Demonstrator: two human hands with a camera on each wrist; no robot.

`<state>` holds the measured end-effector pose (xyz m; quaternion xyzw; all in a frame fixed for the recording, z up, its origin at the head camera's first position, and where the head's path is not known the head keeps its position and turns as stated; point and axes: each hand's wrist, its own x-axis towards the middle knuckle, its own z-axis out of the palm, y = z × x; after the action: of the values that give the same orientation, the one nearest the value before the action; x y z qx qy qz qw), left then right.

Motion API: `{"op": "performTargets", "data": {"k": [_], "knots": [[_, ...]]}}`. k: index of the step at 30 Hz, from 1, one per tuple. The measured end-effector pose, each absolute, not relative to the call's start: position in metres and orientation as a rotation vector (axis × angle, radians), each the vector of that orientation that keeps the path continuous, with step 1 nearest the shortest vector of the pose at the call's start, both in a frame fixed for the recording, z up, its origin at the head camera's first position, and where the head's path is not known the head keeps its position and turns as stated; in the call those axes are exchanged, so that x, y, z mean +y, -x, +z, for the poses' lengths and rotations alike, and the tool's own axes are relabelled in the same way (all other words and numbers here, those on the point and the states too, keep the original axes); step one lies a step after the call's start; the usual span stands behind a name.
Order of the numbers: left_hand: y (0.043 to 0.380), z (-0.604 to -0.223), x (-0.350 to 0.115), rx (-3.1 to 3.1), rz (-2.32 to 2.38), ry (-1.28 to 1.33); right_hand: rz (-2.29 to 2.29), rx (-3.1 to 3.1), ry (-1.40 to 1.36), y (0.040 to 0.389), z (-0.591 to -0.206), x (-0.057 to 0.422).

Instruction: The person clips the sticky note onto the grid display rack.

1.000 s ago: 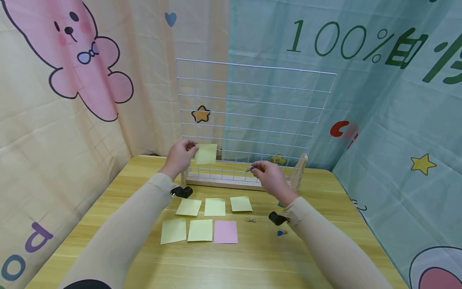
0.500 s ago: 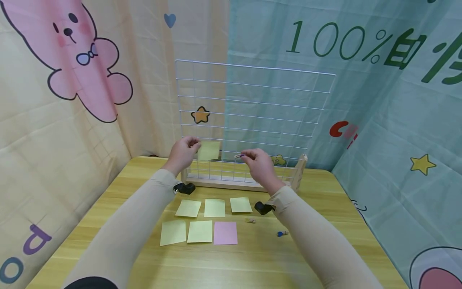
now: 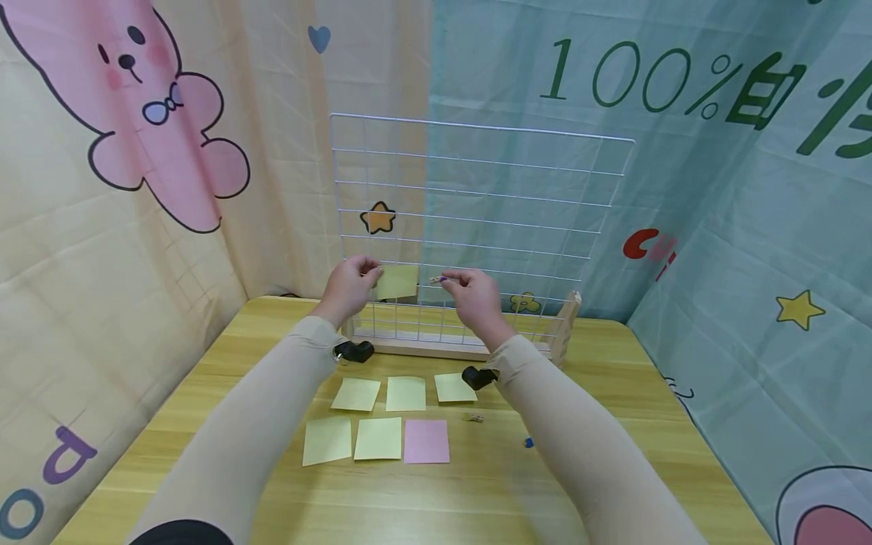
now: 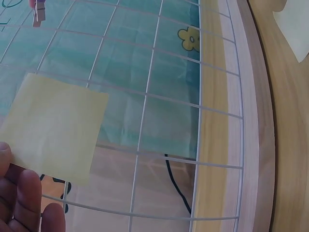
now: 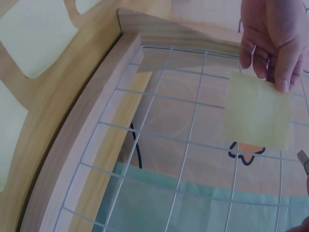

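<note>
My left hand (image 3: 352, 289) pinches a pale yellow sticky note (image 3: 398, 281) by its left edge and holds it up before the lower part of a white wire grid (image 3: 504, 244). The left wrist view shows the thumb on the face of the note (image 4: 58, 128) and fingers behind. To the right of the note, my right hand (image 3: 474, 300) pinches a small clothespin (image 3: 436, 280) whose tip points left at the note, a short gap apart. In the right wrist view only the end of the clothespin (image 5: 303, 159) shows at the right edge.
The grid stands in a wooden base (image 3: 436, 347) on the table (image 3: 409, 507). Several yellow notes (image 3: 378, 439) and one pink note (image 3: 426, 441) lie in front. A clothespin (image 3: 475, 418) and a blue-ended one (image 3: 528, 443) lie to their right. Printed curtains (image 3: 272, 151) hang behind.
My right hand has moved left and up with the clothespin, closer to the note. My left hand has shifted the note slightly right and up against the grid area.
</note>
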<state>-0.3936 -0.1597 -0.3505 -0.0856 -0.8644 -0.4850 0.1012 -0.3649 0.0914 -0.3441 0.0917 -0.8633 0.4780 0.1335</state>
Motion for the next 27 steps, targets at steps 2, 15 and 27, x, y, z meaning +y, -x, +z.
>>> {"op": "performTargets", "data": {"k": [2,15,27], "knots": [[0.395,-0.350,-0.158,-2.555,-1.437,0.250,1.402,-2.502,-0.239,0.367,-0.342,0.088],[0.403,-0.350,-0.152,-2.554,-1.416,0.256,1.540,-2.442,-0.198,0.381,-0.331,0.062],[0.408,-0.353,-0.145,-2.529,-1.399,0.252,1.399,-2.525,-0.203,0.401,-0.325,0.047]]}}
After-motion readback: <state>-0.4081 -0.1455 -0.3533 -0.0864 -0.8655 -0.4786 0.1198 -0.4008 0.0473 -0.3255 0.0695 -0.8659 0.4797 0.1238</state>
